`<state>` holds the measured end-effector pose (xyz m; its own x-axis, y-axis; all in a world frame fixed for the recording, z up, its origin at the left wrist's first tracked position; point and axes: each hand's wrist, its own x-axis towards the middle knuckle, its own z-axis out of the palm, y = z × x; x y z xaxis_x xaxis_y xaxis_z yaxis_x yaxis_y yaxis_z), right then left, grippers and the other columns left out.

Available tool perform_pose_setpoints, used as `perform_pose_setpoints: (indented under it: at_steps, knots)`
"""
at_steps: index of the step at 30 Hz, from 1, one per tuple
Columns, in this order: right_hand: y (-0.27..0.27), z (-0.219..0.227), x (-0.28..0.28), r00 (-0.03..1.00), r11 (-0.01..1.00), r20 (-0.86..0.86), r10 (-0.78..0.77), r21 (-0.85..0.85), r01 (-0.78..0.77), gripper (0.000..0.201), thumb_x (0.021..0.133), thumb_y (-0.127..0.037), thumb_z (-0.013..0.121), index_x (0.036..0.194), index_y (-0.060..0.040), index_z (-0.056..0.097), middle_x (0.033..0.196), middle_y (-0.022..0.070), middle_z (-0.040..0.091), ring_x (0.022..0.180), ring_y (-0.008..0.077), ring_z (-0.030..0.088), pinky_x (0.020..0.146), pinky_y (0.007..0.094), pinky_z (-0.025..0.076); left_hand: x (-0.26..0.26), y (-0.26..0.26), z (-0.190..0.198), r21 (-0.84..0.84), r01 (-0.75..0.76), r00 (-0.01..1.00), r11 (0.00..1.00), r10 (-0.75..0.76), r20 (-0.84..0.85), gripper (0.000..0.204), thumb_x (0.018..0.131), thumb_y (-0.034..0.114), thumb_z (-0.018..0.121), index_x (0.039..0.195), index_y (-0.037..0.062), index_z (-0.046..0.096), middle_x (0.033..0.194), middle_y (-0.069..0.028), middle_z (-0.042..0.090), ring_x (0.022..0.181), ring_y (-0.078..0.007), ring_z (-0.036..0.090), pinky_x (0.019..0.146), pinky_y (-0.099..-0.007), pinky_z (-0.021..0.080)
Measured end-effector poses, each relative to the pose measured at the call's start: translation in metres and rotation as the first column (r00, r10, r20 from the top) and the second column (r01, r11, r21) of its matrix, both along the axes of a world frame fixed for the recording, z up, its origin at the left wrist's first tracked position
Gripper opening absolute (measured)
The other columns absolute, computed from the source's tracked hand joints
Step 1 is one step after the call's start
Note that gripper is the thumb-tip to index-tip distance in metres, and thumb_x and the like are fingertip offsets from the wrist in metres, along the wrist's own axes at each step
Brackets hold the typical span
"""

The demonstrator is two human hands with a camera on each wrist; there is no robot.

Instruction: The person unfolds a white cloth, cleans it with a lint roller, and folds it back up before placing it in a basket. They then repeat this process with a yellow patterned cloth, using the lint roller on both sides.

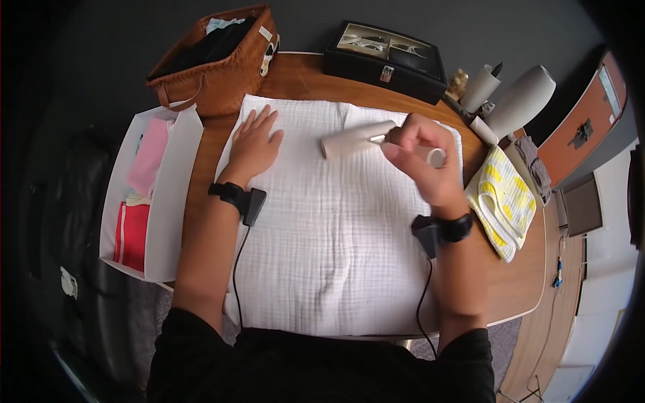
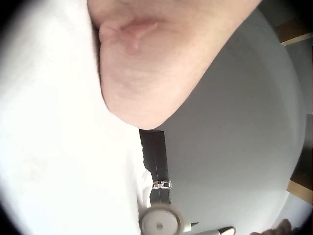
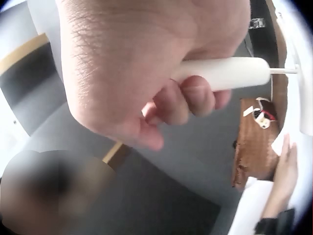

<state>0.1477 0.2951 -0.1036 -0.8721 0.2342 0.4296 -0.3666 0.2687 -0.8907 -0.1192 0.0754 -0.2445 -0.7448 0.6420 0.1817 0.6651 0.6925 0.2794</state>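
Note:
My right hand (image 1: 426,158) grips the white handle (image 3: 232,73) of a lint roller, with the fingers curled round it in the right wrist view. A thin metal rod (image 1: 377,139) joins the handle to the pale roller head (image 1: 355,140), which lies low over a white quilted cloth (image 1: 322,221), slightly blurred. The left wrist view shows the round end (image 2: 160,224) of the roller head close to the cloth. My left hand (image 1: 256,144) rests flat on the cloth's upper left part, fingers spread and straight.
Left of the cloth stands a white box (image 1: 164,221) with folded pink and red fabric, behind it a brown basket (image 1: 232,74). A black glasses case (image 1: 396,74) sits at the back. To the right are a white vase (image 1: 524,101) and a folded yellow-and-white cloth (image 1: 504,201).

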Motion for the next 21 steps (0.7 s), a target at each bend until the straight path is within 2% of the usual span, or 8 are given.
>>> perform_pose_setpoints:
  at_steps: [3, 4, 7, 11, 16, 19, 20, 21]
  knots:
    - [0.020, 0.026, 0.028, 0.962, 0.961, 0.076, 0.261, -0.113, -0.252, 0.032, 0.085, -0.003, 0.080, 0.070, -0.0066, 0.051, 0.074, -0.0008, 0.055, 0.072, 0.0098, 0.049, 0.066, 0.0287, 0.038, 0.000, 0.001, 0.001, -0.003, -0.003, 1.000, 1.000, 0.003, 0.003, 0.057, 0.113, 0.040, 0.051, 0.165, 0.0161, 0.048, 0.179, -0.0041, 0.034, 0.167, -0.0276, 0.024, 0.135, -0.0458, 0.018]
    - [0.023, 0.035, 0.037, 0.923, 0.912, 0.084, 0.375, -0.210, -0.352, 0.031, 0.082, -0.005, 0.081, 0.070, -0.0042, 0.052, 0.072, 0.0024, 0.055, 0.068, 0.0127, 0.049, 0.065, 0.0304, 0.038, -0.001, 0.001, 0.000, -0.004, -0.003, 1.000, 1.000, 0.003, 0.004, 0.057, 0.113, 0.040, 0.051, 0.165, 0.0162, 0.048, 0.179, -0.0040, 0.033, 0.167, -0.0275, 0.024, 0.135, -0.0457, 0.018]
    - [0.039, 0.046, 0.046, 0.784, 0.754, 0.006, 0.621, -0.277, -0.595, 0.029, 0.078, -0.006, 0.082, 0.069, 0.0008, 0.056, 0.065, 0.0064, 0.054, 0.057, 0.0156, 0.048, 0.059, 0.0332, 0.037, -0.002, 0.001, 0.000, -0.002, -0.002, 1.000, 1.000, 0.002, 0.007, 0.058, 0.113, 0.040, 0.051, 0.165, 0.0163, 0.048, 0.179, -0.0039, 0.033, 0.167, -0.0274, 0.024, 0.135, -0.0458, 0.018]
    - [0.051, 0.042, 0.058, 0.870, 0.797, 0.020, 0.493, -0.412, -0.442, 0.025, 0.086, -0.010, 0.078, 0.079, 0.0027, 0.058, 0.062, 0.0048, 0.051, 0.054, 0.0145, 0.045, 0.055, 0.0316, 0.035, -0.001, 0.002, 0.001, -0.002, -0.006, 1.000, 1.000, 0.006, 0.019, 0.058, 0.113, 0.041, 0.051, 0.166, 0.0164, 0.047, 0.180, -0.0036, 0.032, 0.167, -0.0273, 0.023, 0.135, -0.0458, 0.017]
    - [0.062, 0.048, 0.058, 0.889, 0.844, 0.021, 0.456, -0.326, -0.426, 0.021, 0.099, -0.015, 0.070, 0.091, 0.0013, 0.059, 0.058, -0.0037, 0.044, 0.046, 0.0047, 0.036, 0.055, 0.0270, 0.034, -0.003, 0.001, 0.000, -0.023, -0.002, 1.000, 1.000, 0.003, 0.010, 0.058, 0.113, 0.041, 0.050, 0.166, 0.0170, 0.046, 0.180, -0.0032, 0.032, 0.167, -0.0269, 0.023, 0.136, -0.0454, 0.017]
    - [0.041, 0.044, 0.049, 0.951, 0.903, 0.002, 0.310, -0.314, -0.294, 0.018, 0.100, -0.014, 0.069, 0.092, 0.0002, 0.059, 0.058, -0.0057, 0.043, 0.047, 0.0048, 0.034, 0.054, 0.0264, 0.032, -0.004, 0.001, -0.001, -0.022, -0.004, 1.000, 1.000, 0.004, 0.011, 0.058, 0.113, 0.041, 0.050, 0.166, 0.0172, 0.046, 0.180, -0.0032, 0.032, 0.167, -0.0268, 0.023, 0.136, -0.0456, 0.017]
    - [0.037, 0.041, 0.042, 0.917, 0.823, -0.041, 0.398, -0.426, -0.376, 0.015, 0.100, -0.013, 0.069, 0.095, -0.0009, 0.062, 0.062, -0.0044, 0.046, 0.048, 0.0048, 0.033, 0.055, 0.0263, 0.031, -0.004, 0.002, -0.001, -0.020, -0.003, 1.000, 1.000, 0.003, 0.010, 0.058, 0.113, 0.041, 0.050, 0.166, 0.0173, 0.046, 0.180, -0.0032, 0.032, 0.167, -0.0267, 0.023, 0.136, -0.0457, 0.017]
    - [0.028, 0.040, 0.034, 0.912, 0.815, -0.041, 0.408, -0.434, -0.385, 0.012, 0.101, -0.011, 0.069, 0.096, -0.0018, 0.062, 0.064, -0.0034, 0.046, 0.052, 0.0050, 0.034, 0.054, 0.0269, 0.030, -0.003, 0.002, 0.000, -0.018, -0.003, 1.000, 1.000, 0.003, 0.013, 0.058, 0.113, 0.041, 0.050, 0.166, 0.0173, 0.046, 0.179, -0.0033, 0.032, 0.167, -0.0268, 0.023, 0.136, -0.0459, 0.017]
